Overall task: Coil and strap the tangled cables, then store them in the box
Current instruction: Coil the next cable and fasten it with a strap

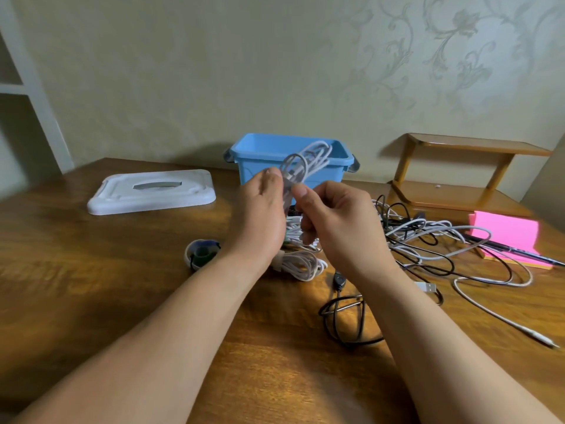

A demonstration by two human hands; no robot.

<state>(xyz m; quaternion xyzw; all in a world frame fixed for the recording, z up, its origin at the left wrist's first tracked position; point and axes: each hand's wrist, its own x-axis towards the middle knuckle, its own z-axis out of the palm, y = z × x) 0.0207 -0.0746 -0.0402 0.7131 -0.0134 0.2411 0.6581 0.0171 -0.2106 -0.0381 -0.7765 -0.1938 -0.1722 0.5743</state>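
1. Leave the loose black cable (345, 316) nearest the table edge alone for now. Stick to 1 cable at a time.
2. Just past it, use the white bundle (301, 264) lying on the table (122, 301) as the model: tight loops, with what looks like a band round 1 end. Keep the round blue-and-white thing (201, 252) to its left within reach. Probably a strap roll, but too blurry to swear by.
3. Now the actual step. Got the white coil (308, 162) held up in the air between both hands, right in front of the box. Seeing the left hand (263, 209) pinch the coil's neck with bunched fingertips, and the right hand (333, 215) grip it with curled fingers and a thumb pressed on the same spot. Hold that pinch firm to stop the loops springing open.
4. Can't tell about a strap on it already, too much blur. If not strapped, wrap the band round the pinched neck, not the wide end, and pull snug without kinking the wire. Hold with the left, wrap with the right.
5. Off to the right, mind the tangle (428, 240) of white and black cables. Check for a tail from the held coil trailing into it before moving.
6. Farthest back, aim for the open blue box (256, 174), with its lid (153, 191) off to the left. Lay the coil flat along the bottom to leave room for the rest.
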